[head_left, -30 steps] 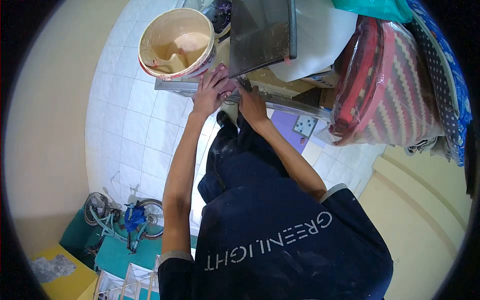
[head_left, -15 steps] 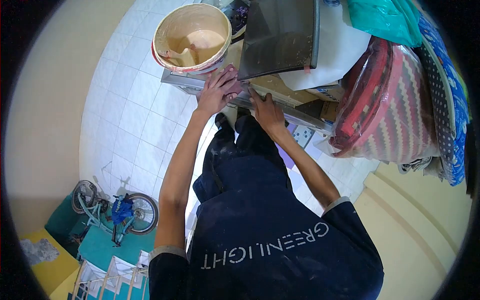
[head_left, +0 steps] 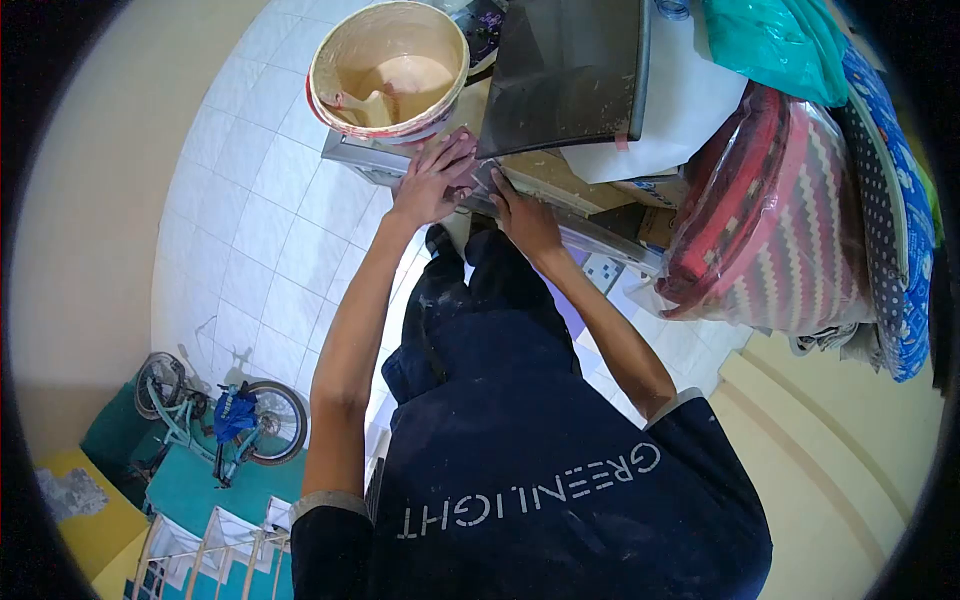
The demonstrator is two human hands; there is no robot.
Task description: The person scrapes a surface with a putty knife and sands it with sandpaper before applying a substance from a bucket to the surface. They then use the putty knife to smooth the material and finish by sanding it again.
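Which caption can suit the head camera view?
Left hand on pinkish pad, right hand at metal edge, near open bucket.

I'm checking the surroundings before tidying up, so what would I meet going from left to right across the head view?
Bicycle, bucket, dark panel, plastic-wrapped striped bundle, blue patterned fabric.

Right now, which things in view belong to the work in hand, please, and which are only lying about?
Seemingly in the work:
pink pad or cloth under the left hand
metal-framed edge at the right hand
perhaps the bucket, close by

Seemingly lying about:
bicycle
plastic-wrapped bundle
teal bag
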